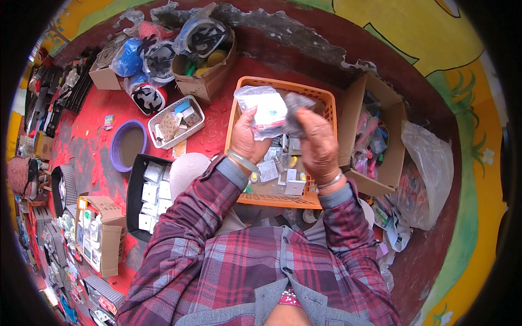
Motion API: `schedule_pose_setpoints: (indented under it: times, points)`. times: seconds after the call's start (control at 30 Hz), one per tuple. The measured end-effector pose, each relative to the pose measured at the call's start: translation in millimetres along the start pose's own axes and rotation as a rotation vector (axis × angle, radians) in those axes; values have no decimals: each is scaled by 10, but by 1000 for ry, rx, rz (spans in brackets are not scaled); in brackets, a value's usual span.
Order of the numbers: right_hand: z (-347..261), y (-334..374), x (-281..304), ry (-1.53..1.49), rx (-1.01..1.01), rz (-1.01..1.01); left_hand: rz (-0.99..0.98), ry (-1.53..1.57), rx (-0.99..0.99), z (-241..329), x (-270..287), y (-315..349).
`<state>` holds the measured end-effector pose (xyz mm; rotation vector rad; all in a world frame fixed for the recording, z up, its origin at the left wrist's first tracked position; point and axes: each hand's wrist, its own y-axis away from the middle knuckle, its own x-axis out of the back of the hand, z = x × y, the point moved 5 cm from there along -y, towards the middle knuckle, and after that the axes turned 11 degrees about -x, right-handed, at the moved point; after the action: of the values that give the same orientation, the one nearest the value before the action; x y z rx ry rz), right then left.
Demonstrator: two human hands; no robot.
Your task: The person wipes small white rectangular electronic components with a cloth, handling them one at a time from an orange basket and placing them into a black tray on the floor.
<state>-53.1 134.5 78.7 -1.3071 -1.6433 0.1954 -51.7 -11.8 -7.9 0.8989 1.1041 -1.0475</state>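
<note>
Above an orange plastic basket [277, 201], my left hand [247, 137] grips a white package in clear plastic wrap [266, 108]. A grey cloth [297, 103] is bunched in the fingers of my right hand [319, 145], against the right side of the package. The cloth is slightly blurred, and it hides that side of the package. Below my hands, inside the basket, lie several small white boxes [268, 170] and a few yellow-and-white items [293, 162].
To the right stands an open cardboard box [380, 187] of colourful goods, beside a clear plastic bag [429, 174]. On the left are a black tray [136, 198] of white packets, a white basket [161, 142], and a purple basin [115, 146]. Bagged helmets [159, 61] sit at the back left.
</note>
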Motion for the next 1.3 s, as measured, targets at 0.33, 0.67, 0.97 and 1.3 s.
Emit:
schedule_pose_setpoints:
  times: [0.33, 0.67, 0.97, 1.3]
  points:
    - [-390, 172, -441, -242, 74, -211, 3, -56, 74, -68, 220, 132]
    - [176, 174, -268, -147, -125, -222, 24, 70, -74, 114, 100, -105]
    - [703, 48, 253, -879, -771, 106, 24, 62, 71, 126, -14, 38]
    - [-99, 137, -133, -25, -73, -131, -164, -112, 200, 3, -42, 183]
